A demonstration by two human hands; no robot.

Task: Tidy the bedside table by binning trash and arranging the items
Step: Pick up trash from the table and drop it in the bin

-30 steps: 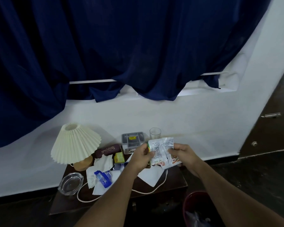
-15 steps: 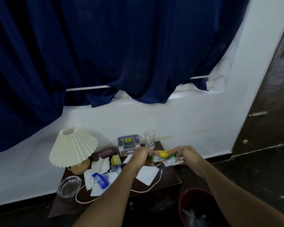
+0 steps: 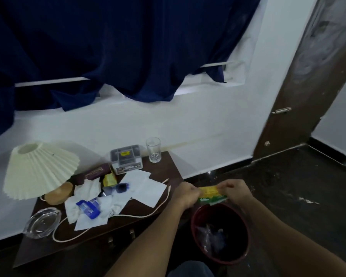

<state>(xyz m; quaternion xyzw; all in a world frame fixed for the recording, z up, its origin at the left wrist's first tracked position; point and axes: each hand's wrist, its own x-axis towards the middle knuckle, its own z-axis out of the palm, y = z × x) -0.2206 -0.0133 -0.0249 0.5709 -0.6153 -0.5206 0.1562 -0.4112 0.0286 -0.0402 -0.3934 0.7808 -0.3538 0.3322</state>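
Dark blue curtains (image 3: 108, 47) hang across the upper left of the frame over a white wall, and below them, at lower left, stands the dark wooden bedside table (image 3: 164, 168). A second ago we held a white printed wrapper spread flat above the table's back edge. Now we hold a yellow and green wrapper (image 3: 210, 193) as a narrow folded strip at lower centre, clear of the table's right edge. It sits directly over the rim of the round dark red bin (image 3: 192, 224) on the floor.

Our left hand (image 3: 185, 195) pinches the strip's left end with curled fingers, and our right hand (image 3: 235, 191) pinches the right end the same way. Neither has let go.

We judge that this piece of trash is ready to drop, and that only opening both hands is needed.

Much is left on the table: crumpled white tissues (image 3: 88, 188), flat white papers (image 3: 148, 188) and a blue packet (image 3: 88, 208) lie in a heap. Around them stand the cream pleated lamp (image 3: 40, 168), the clear glass ashtray (image 3: 41, 222) and the clear drinking glass (image 3: 153, 149).
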